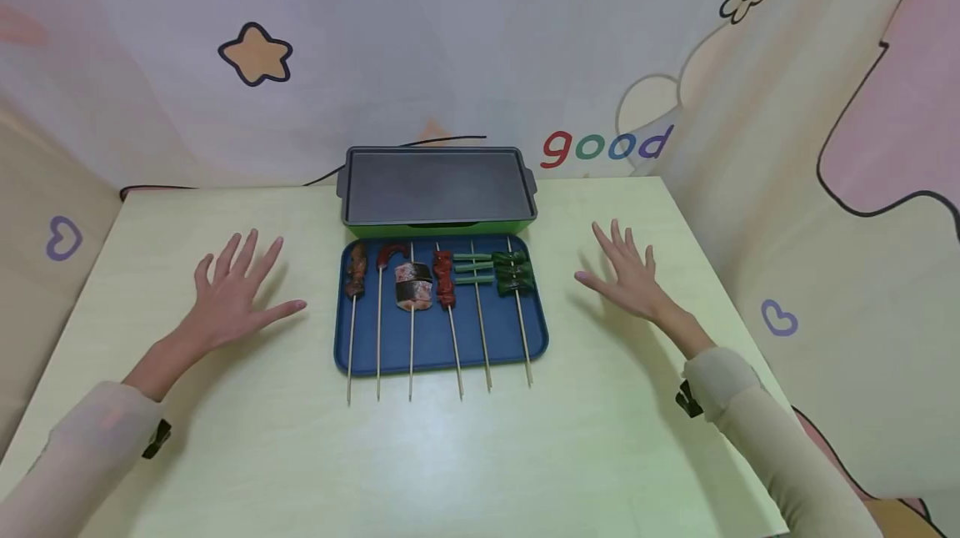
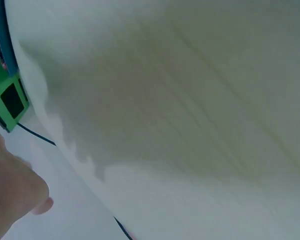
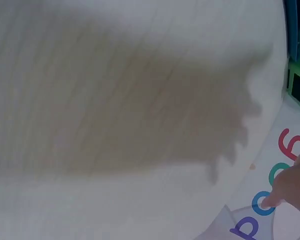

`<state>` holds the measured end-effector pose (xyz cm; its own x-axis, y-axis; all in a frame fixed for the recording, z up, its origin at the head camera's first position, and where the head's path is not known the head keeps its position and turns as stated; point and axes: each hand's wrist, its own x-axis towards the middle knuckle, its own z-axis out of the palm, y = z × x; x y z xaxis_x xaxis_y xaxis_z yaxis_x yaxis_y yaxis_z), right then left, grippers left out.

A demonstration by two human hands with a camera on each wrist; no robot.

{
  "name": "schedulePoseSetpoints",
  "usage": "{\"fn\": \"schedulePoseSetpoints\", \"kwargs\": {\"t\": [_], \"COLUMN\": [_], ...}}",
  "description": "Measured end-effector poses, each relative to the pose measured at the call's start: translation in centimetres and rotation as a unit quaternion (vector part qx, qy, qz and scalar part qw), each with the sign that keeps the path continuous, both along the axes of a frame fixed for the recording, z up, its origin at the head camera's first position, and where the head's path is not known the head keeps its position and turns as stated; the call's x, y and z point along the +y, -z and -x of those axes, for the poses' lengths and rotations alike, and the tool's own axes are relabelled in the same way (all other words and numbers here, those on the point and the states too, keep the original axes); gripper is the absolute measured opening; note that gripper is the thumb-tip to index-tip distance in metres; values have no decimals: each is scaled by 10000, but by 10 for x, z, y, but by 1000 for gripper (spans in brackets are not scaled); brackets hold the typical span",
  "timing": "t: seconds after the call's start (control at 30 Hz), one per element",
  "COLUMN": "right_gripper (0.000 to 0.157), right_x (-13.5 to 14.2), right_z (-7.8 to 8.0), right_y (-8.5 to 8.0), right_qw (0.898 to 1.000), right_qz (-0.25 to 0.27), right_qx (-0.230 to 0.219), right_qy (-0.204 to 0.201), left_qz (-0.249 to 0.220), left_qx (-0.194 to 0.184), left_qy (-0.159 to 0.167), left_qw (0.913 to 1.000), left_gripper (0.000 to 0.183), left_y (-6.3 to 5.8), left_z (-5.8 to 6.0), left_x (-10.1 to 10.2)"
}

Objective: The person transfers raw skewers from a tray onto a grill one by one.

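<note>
On the pale table lies a blue tray (image 1: 390, 346) bearing several skewers, their sticks jutting over its near edge. They include a brown meat skewer (image 1: 357, 271), a curled red piece on a skewer (image 1: 390, 253), a black-banded pinkish skewer (image 1: 414, 286), a red meat skewer (image 1: 444, 279) and green vegetable skewers (image 1: 514, 275). Behind it stands a green grill (image 1: 442, 231) with a dark flat plate (image 1: 442, 183). My left hand (image 1: 236, 296) hovers left of the tray, fingers spread, holding nothing. Likewise spread and holding nothing, my right hand (image 1: 628, 279) hovers right of the tray.
A printed cloth (image 1: 450, 37) hangs behind the table and along both sides. Bare tabletop (image 1: 450, 463) stretches in front of the tray. A black line (image 1: 322, 178) runs along the back edge by the grill.
</note>
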<state>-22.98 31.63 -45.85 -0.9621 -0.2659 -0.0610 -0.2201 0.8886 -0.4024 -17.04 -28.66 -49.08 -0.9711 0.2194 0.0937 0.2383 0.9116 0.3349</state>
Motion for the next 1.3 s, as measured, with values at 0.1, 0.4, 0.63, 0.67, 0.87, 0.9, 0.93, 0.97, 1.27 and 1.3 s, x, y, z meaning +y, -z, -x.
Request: {"fn": "schedulePoseSetpoints", "kwargs": {"t": [0.1,0.4,0.63,0.67,0.87,0.9,0.93,0.97,1.27,1.3], "right_gripper": [91,85,67,64,56,56,56,55,51,50], "right_x": [-3,-16,-26,-28,-36,-37,-37,-38,-39,-40], "right_z": [-5,-21,-30,-30,-36,-37,-38,-40,-57,-58], "right_y": [0,-1,-4,-5,-10,-11,-11,-12,-8,-6], "right_qw": [9994,9913,9822,9803,9644,9606,9566,9521,9188,9168], "right_qz": [304,1201,1722,1811,2335,2433,2526,2630,3172,3178], "right_qx": [-146,-486,-406,-431,-1026,-1147,-1268,-1397,-2245,-2314], "right_qy": [-35,-236,-626,-665,-697,-700,-704,-692,-693,-698], "left_qz": [-335,-1352,-2605,-2837,-3349,-3369,-3400,-3440,-3870,-3880], "left_qx": [-103,-418,-1341,-1499,-2018,-2052,-2076,-2126,-2468,-2483], "left_qy": [68,179,-77,-86,-52,-54,-62,-71,31,29], "left_qw": [9994,9898,9561,9471,9204,9189,9172,9146,8884,8876], "left_gripper": [104,104,91,89,81,79,76,74,63,62], "left_y": [-2,-4,-14,-15,-15,-14,-13,-12,-8,-7], "left_z": [3,9,14,15,16,16,16,15,17,17], "left_x": [5,18,28,30,35,36,37,39,51,52]}}
